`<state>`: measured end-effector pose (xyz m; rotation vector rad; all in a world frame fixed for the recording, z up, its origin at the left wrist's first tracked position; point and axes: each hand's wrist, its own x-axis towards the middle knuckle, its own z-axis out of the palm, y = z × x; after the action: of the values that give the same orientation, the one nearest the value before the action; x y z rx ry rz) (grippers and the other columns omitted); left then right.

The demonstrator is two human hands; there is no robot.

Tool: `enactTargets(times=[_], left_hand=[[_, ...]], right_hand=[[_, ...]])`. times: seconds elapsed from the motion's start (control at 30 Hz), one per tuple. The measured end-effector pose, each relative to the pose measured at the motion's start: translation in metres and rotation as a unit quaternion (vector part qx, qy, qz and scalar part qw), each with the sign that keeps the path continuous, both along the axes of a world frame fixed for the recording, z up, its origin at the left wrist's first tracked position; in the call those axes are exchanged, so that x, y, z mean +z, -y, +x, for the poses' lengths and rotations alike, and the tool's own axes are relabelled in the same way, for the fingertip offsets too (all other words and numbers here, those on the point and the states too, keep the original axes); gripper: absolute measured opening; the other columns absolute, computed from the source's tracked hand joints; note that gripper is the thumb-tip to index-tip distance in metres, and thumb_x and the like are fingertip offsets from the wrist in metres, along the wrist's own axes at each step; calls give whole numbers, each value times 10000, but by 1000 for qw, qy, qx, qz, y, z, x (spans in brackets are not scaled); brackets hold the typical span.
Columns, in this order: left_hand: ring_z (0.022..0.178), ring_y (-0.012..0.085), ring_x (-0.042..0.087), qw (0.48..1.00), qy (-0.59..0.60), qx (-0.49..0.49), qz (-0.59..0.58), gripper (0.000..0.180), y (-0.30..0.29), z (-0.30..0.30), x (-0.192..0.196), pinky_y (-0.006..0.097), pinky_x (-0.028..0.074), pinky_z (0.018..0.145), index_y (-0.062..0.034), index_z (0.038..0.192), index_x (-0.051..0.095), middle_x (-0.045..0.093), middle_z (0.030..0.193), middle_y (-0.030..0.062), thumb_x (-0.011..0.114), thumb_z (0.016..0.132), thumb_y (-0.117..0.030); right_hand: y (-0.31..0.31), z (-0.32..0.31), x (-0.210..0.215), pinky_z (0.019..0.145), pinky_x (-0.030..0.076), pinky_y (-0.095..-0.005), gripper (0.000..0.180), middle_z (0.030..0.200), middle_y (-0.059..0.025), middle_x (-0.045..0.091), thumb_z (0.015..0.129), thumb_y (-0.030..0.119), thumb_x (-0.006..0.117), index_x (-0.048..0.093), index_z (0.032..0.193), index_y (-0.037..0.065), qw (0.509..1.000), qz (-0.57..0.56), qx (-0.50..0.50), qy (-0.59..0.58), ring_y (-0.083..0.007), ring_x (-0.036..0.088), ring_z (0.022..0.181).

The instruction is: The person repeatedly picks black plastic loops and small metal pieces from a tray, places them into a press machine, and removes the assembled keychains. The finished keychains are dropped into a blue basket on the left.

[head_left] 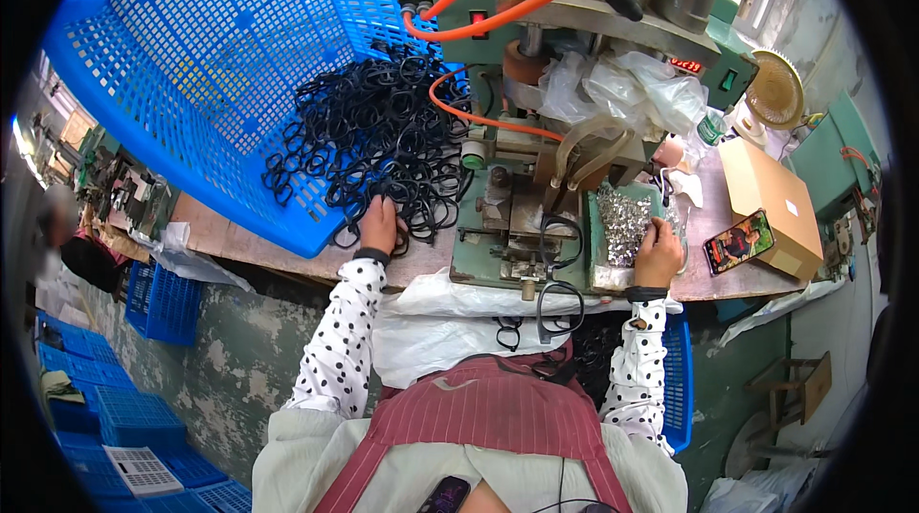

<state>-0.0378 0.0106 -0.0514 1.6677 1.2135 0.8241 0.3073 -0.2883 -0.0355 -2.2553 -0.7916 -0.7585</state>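
honestly, looks like mid-batch to me. a big heap of black frames [383, 121] sits in the blue basket [172, 82] at upper left, so i'd say loads left to go. one frame [559, 283] is at the front edge of the press [525, 65], centre of the view, one rim above the other. guessing that's the one in progress, can't tell if anything's fixed to it yet.

left hand [380, 226] is at the heap's lower edge, fingers curled narrow among the frames; can't tell if it's gripping one. right hand [659, 255], right of centre, is at the tray [613, 277] of silver bits [622, 221], fingertips close together, too small to say if a bit's pinched. plenty of bits left too.

lower centre, a loose frame [507, 333] lies on white plastic [421, 333], plus a dark pile [595, 350] by the lower basket [678, 374]. maybe finished ones? only a guess.
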Motion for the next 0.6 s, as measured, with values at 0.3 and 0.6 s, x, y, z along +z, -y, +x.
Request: enactTargets(times=[0.3,0.6], left_hand=[[687,91,617,976,111,57,180,187,42,-3,77,243,459,577,-22,965,595,634,799,20,529,987,-196],[742,123,616,922,207,-169,281,209,123,55,161,253,487,687,-8,1099,601,646,879,64,559,978,-173]], right_hand=[[-19,-30,23,700,467,-354,127,798,-56,688,741,67,731,711,854,120,985,111,111,-72,-242,592,764],[-47,-110,107,762,473,-275,179,857,-104,692,736,-36,696,735,905,9,860,222,374,-268,-203,626,823]])
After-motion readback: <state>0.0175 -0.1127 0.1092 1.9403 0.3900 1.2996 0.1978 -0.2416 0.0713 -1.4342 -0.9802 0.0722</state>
